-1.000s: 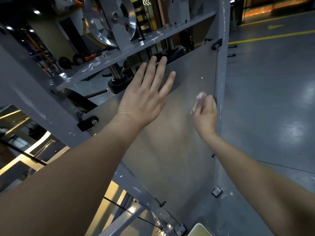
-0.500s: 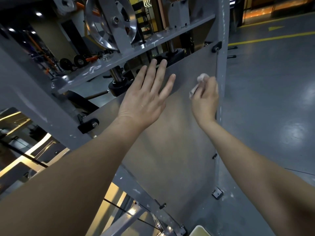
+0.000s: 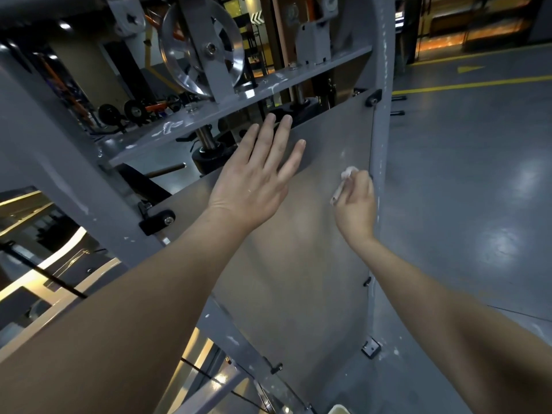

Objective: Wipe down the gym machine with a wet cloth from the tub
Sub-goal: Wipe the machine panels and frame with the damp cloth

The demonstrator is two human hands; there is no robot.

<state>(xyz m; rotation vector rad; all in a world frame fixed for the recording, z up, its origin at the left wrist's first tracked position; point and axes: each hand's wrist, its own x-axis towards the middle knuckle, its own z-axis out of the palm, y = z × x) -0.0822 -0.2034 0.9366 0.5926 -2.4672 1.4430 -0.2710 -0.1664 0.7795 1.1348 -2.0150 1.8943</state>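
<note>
Grey floor (image 3: pixel 478 189) with yellow lines lies behind a grey gym machine (image 3: pixel 53 162), where the right hand (image 3: pixel 355 204) curls its fingers round a small white cloth (image 3: pixel 344 178) and presses it to the flat side panel (image 3: pixel 298 279), just beside the upright post (image 3: pixel 382 85). On the same panel, nearer its top edge, the left hand (image 3: pixel 254 186) lies flat with straight, slightly spread fingers, holding nothing. Above both, a crossbar (image 3: pixel 239 106) carries a shiny pulley wheel (image 3: pixel 191 49), and a pale container corner (image 3: pixel 337 410) shows at the bottom.
</note>
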